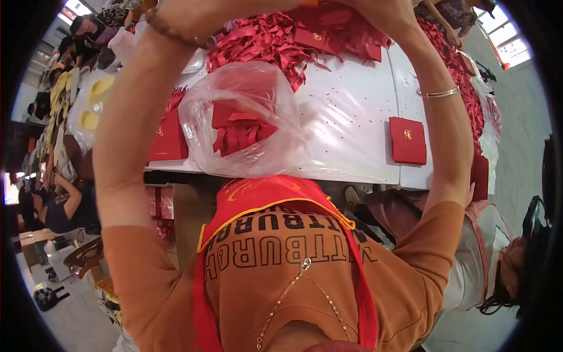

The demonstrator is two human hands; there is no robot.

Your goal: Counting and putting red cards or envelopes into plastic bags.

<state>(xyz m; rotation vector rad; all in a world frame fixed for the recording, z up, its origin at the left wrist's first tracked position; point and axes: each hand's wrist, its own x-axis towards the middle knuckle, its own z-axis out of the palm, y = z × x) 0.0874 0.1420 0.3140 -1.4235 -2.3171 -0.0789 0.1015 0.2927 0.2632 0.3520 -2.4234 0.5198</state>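
Both of my arms reach up and forward over the table. My left hand (243,10) and my right hand (375,10) are cut by the upper edge of the picture, so their fingers cannot be made out. Between them lies a glossy dark red piece (331,17); whether either hand grips it is hidden. Just below the hands is a heap of red ribbons (258,44) with flat red pouches (308,39) among them. Closer to me, a crumpled clear plastic bag (193,111) holds red ribboned items (246,135).
Flat red pouches with gold marks (409,141) lie on the white table (346,129) at the right. Another red pouch (167,138) sits at the left. More red ribbons (454,76) run along the right side. A person (510,270) sits close at my right; others work left.
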